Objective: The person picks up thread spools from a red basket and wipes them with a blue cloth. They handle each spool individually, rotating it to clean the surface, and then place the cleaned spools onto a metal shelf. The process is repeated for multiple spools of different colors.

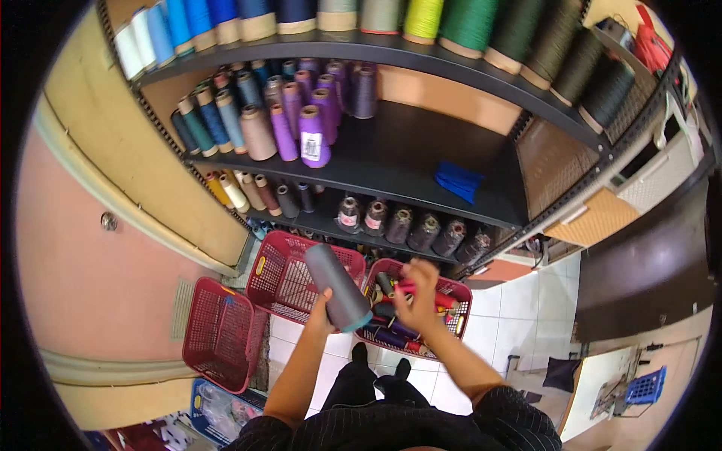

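Observation:
A large grey thread cone (336,289) with a teal rim at its lower end is in my left hand (320,314). The cone is tilted, and my fingers wrap its side. My right hand (420,297) is raised over the right red basket (467,302), slightly blurred, with fingers apart and nothing plainly held. Red and pink cones (445,301) show beside and behind it. More thread cones in dark, purple and red colours lie jumbled in that basket. Beneath the grey cone stands a red basket (282,301) whose visible inside shows bare mesh.
Ahead is a black shelf rack (421,161) with rows of thread cones, including purple cones (310,139) and plastic-wrapped dark cones (399,225). A blue cloth (459,182) lies on the middle shelf. Another red basket (218,338) and a blue basket (214,421) stand at left.

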{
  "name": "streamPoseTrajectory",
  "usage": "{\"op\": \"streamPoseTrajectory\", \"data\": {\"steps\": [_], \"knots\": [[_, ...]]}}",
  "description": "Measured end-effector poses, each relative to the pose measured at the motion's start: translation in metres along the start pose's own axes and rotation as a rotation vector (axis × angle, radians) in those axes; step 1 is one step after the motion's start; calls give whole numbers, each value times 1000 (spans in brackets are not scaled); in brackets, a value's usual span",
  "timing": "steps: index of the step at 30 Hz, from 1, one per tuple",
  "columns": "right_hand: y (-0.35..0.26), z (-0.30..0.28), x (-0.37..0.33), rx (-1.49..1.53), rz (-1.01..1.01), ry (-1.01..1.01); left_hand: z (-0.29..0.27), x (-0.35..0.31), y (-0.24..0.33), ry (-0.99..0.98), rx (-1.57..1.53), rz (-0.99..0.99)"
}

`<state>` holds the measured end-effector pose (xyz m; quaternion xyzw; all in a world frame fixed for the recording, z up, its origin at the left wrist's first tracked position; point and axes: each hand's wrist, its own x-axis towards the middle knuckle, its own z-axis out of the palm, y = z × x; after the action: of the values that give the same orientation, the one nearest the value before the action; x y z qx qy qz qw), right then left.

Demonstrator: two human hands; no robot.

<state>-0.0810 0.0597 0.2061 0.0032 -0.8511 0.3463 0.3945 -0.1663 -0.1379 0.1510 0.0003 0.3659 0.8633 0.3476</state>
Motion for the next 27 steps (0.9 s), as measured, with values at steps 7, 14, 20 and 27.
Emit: {"op": "streamPoseTrajectory", "data": {"steps": [7,14,20,27], "knots": [[178,-23,153,-816,106,-40,-2,-30,100,-186,-114,152],[193,-36,117,-835,308,-144,-19,-30,112,46,28,196],[-29,-32,109,-144,326,351,19,-20,138,-19,-101,195],[-152,1,113,103,82,-213,116,-9,72,103,205,532]]}}
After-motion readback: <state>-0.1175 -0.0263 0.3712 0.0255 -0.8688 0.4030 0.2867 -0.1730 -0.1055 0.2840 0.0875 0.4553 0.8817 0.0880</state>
